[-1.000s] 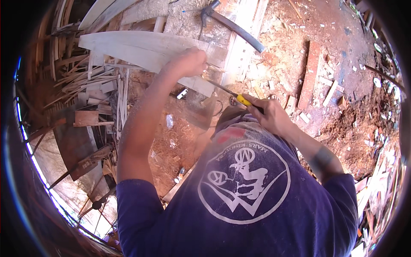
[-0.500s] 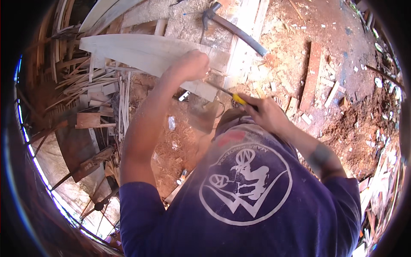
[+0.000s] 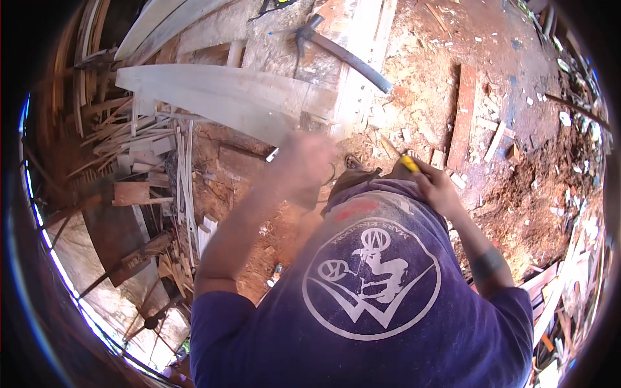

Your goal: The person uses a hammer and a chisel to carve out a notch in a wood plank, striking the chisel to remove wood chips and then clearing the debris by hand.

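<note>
My right hand (image 3: 435, 187) is closed around the yellow handle of a hand tool (image 3: 409, 163) with a slim metal shaft. Its shaft points up and left, away from the boards; whether it is a chisel or a screwdriver I cannot tell. Smeared by motion, my left hand (image 3: 309, 158) is just below the near edge of a long pale board (image 3: 213, 90), and its fingers do not show clearly. The board tapers toward its left end. Beyond it a claw hammer (image 3: 349, 59) lies with its head to the upper left.
Thin wood strips and offcuts (image 3: 145, 145) are heaped at the left. A reddish-brown plank (image 3: 462, 116) lies at the right among chips and sawdust. More pale boards (image 3: 158, 26) are at the far left, and scrap wood (image 3: 566, 304) is piled at the lower right.
My left hand has come off the board, moving down and toward me. My right hand has drawn the yellow-handled tool to the right, away from the board.
</note>
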Demonstrator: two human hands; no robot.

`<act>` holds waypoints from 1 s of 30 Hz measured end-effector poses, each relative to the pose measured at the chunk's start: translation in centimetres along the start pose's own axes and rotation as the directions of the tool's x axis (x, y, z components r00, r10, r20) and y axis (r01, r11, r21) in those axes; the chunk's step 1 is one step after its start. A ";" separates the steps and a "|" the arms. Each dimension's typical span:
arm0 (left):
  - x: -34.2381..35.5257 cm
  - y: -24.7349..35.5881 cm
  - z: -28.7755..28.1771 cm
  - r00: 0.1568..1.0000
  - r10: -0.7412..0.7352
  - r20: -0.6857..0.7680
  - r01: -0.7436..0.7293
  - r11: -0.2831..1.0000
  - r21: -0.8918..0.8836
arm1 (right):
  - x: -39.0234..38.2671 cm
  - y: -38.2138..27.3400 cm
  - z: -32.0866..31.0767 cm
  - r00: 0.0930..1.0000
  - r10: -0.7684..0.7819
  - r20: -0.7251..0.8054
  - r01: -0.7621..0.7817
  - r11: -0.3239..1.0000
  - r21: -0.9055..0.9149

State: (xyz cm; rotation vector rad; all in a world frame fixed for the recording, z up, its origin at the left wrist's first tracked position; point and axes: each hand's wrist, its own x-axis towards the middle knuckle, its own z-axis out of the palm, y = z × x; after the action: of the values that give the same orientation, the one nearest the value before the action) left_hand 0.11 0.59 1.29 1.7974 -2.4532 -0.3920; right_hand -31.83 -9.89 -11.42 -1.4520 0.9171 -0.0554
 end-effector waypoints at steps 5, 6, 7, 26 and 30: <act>5.0 8.9 4.1 0.950 -0.262 -0.169 0.210 0.939 -0.273 | -2.5 3.4 -4.9 0.928 0.219 -0.301 -0.197 0.975 0.103; 6.3 8.4 6.4 0.894 -0.419 -0.158 0.347 0.871 -0.349 | -2.9 2.2 -6.2 0.901 0.251 -0.354 -0.225 0.968 0.114; 7.1 8.4 7.6 0.817 -0.562 -0.127 0.466 0.775 -0.427 | -2.8 3.1 -7.2 0.873 0.204 -0.443 -0.176 0.979 0.104; -0.2 10.4 11.9 0.384 -0.830 0.405 -0.145 -0.487 -0.861 | -2.0 -10.9 3.4 0.927 -0.280 0.250 0.350 0.887 -0.301; -0.3 9.9 11.1 0.416 -0.801 0.429 -0.093 -0.507 -0.857 | -1.6 -10.3 3.5 0.913 -0.323 0.249 0.395 0.849 -0.351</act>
State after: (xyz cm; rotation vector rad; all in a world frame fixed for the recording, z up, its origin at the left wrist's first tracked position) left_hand -11.30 5.46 -6.92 1.3727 0.1223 -1.1096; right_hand -25.95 -7.97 -2.30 -1.9636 0.5081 -0.0158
